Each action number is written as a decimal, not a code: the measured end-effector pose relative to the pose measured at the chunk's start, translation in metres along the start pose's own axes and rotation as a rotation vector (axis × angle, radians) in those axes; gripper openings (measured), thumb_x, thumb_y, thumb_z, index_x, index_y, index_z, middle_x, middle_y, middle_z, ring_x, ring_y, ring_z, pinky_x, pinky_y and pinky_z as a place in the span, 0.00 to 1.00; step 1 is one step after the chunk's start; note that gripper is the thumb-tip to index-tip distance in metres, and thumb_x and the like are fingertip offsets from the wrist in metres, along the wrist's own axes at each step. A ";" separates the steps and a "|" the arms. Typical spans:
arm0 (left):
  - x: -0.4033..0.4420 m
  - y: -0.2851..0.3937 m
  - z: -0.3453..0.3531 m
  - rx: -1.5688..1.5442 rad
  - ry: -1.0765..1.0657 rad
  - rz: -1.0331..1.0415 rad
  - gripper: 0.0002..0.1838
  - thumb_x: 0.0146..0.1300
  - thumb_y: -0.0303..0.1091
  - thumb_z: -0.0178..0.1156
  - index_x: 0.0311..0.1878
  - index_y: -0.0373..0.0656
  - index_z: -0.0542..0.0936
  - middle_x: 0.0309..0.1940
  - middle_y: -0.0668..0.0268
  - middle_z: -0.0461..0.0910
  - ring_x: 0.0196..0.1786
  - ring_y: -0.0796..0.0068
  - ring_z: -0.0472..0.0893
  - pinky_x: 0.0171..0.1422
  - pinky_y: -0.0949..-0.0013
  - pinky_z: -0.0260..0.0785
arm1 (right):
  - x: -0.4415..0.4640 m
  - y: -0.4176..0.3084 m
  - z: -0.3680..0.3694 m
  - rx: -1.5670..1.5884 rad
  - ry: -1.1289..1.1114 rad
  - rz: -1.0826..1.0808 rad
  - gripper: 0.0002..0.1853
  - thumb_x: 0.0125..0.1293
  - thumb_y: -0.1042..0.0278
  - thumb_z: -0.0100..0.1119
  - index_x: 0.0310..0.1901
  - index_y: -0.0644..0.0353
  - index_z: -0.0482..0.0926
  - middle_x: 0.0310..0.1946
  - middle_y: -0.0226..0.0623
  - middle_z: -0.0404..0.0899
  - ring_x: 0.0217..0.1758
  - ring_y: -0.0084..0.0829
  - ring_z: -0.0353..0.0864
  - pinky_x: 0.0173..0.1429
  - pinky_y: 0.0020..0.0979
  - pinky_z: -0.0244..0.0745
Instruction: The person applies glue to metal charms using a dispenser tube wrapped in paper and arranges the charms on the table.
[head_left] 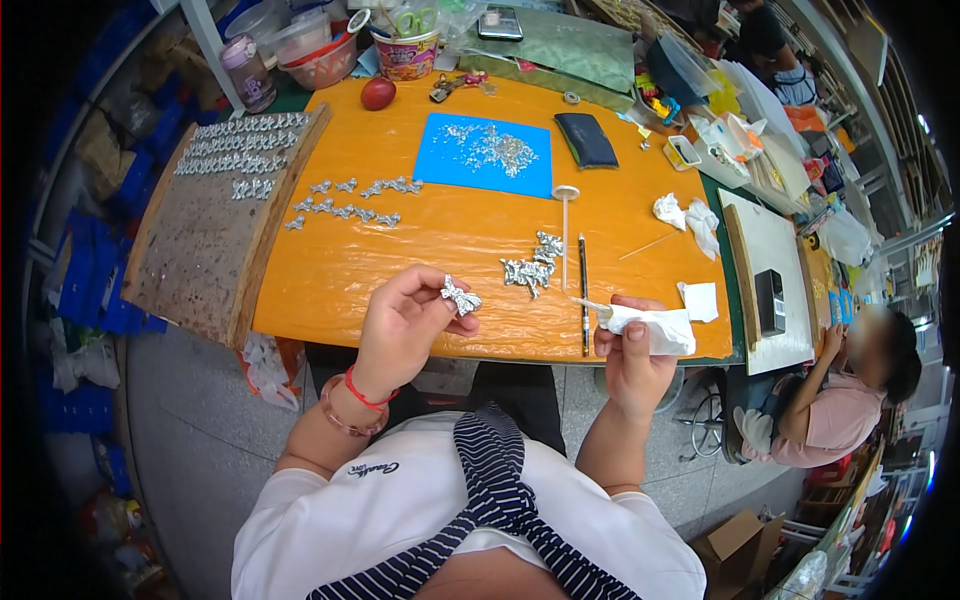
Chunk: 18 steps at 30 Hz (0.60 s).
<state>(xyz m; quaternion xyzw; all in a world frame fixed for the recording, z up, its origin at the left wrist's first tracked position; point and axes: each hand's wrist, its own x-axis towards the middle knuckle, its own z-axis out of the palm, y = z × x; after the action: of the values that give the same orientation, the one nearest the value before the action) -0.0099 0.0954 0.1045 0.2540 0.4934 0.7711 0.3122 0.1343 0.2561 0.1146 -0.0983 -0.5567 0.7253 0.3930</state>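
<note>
My left hand [408,320] pinches a silver bow-shaped piece [460,296] above the front edge of the orange table [350,260]. In my right hand [632,360] is a white tube [655,330], seemingly wrapped in paper, its narrow tip pointing left. Between the hands, farther back, lies a cluster of silver pieces [528,272]. A dark pencil [584,290] and a clear stick with a round end [566,230] lie just beyond the tube's tip. More silver pieces form two rows [345,210] at the left. A blue mat [430,165] holds small shiny bits.
A wooden board [190,240] with rows of silver pieces stands at the left. Behind are a red ball-like object [378,94], a cup with scissors [406,58] and a dark pouch [587,140]. Crumpled tissues [700,225] lie right. Another person [835,410] sits at far right.
</note>
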 end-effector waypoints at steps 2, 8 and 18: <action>0.000 -0.001 0.000 -0.041 -0.037 -0.016 0.05 0.57 0.21 0.46 0.37 0.32 0.67 0.32 0.59 0.73 0.33 0.74 0.76 0.39 0.72 0.73 | -0.001 -0.001 0.001 -0.024 0.038 0.025 0.13 0.56 0.71 0.53 0.39 0.72 0.70 0.24 0.42 0.74 0.21 0.23 0.71 0.26 0.19 0.67; 0.000 -0.009 0.005 -0.212 0.001 -0.074 0.05 0.57 0.21 0.45 0.38 0.32 0.66 0.32 0.59 0.73 0.33 0.74 0.76 0.44 0.69 0.72 | -0.001 -0.001 0.001 -0.058 0.055 0.032 0.12 0.56 0.72 0.53 0.38 0.72 0.70 0.24 0.42 0.75 0.20 0.23 0.72 0.25 0.19 0.67; 0.000 -0.015 0.010 -0.128 0.049 -0.006 0.06 0.54 0.17 0.44 0.36 0.35 0.66 0.29 0.64 0.70 0.29 0.78 0.73 0.47 0.62 0.70 | 0.000 0.000 0.003 -0.057 0.066 -0.067 0.12 0.55 0.71 0.54 0.38 0.71 0.69 0.21 0.40 0.73 0.19 0.22 0.71 0.23 0.17 0.67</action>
<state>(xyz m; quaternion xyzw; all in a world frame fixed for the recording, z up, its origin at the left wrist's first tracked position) 0.0010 0.1061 0.0945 0.2129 0.4514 0.8062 0.3178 0.1321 0.2536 0.1153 -0.1147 -0.5670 0.6918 0.4321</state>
